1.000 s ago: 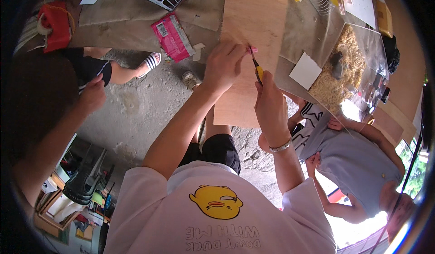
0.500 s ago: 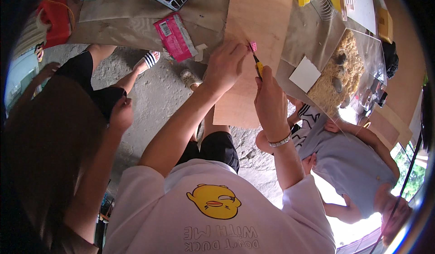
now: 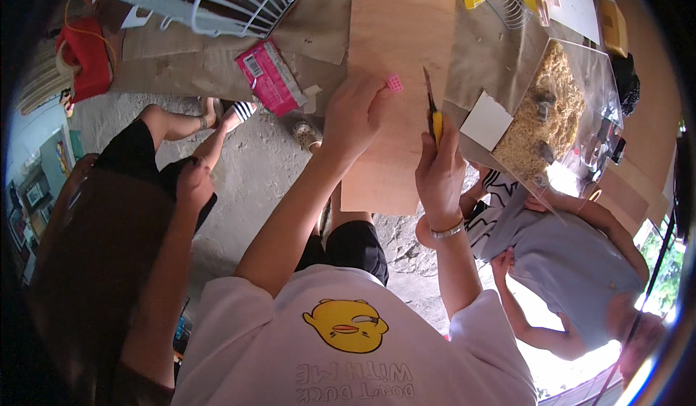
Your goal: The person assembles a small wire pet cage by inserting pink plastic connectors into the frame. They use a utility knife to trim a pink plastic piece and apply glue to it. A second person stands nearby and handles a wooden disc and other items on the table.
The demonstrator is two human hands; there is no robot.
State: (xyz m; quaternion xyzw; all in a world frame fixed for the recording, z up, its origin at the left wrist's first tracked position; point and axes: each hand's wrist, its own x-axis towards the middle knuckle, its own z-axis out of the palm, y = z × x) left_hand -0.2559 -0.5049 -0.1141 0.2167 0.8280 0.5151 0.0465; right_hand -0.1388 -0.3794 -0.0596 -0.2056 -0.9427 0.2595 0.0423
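One long wooden board [image 3: 384, 177] serves as my landmark: it lies over the desk [image 3: 217, 64], with its near end jutting out above the floor. Far left of the board I see a red holder [image 3: 94, 61] with a roll of tape, and a seated co-worker's hand [image 3: 194, 183] below it. Nearer the board's left side come a white wire rack [image 3: 217, 14] and, just below that, a flat pink packet [image 3: 268, 78] that looks torn along one end.

The left hand [image 3: 353, 116] reaches over the board's left edge. Its fingers are drawn together in a pinch on a small pink piece [image 3: 394, 83] dotted with holes, so that piece sits above the board, around its middle. Toward the board's right edge, the right hand [image 3: 441, 170] has its fingers wrapped around a yellow and black knife [image 3: 436, 125], blade out and pointing away from the wearer, well apart from the piece.

From here I judge the blade work as under way: piece and knife are both in hand, and neither is set down. I cannot tell how much of the piece is cut; any trimming left would need the blade brought back to it.

Right of the board lie a white card [image 3: 486, 121] and a clear box [image 3: 598, 87] with wood shavings.
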